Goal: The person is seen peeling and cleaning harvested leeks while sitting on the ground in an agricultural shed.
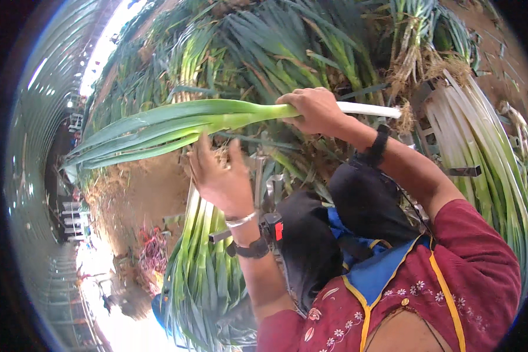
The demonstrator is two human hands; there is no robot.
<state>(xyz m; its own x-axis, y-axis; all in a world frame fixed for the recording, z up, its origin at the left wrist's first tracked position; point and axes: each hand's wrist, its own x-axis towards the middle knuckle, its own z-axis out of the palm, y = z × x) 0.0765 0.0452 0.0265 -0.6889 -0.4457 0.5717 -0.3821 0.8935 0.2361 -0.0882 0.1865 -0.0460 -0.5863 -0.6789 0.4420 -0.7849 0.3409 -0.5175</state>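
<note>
A long leek (pixel 234 117) lies sideways across the air in front of me, its green leaves to the left and its white shank and roots to the right. My right hand (pixel 317 110) is wrapped round it where the pale stem turns green. Just below the leaves is my left hand (pixel 220 179), fingers stretched and spread; it grips nothing, and whether a fingertip touches the leaves I cannot tell.
Leafy leeks (pixel 276 47) are heaped along the far side. A bundle of trimmed leeks (pixel 472 129) lies at my right, another bundle (pixel 205 252) at my left. Reddish strings (pixel 152 252) lie on the brown ground (pixel 144 196) at the left.
</note>
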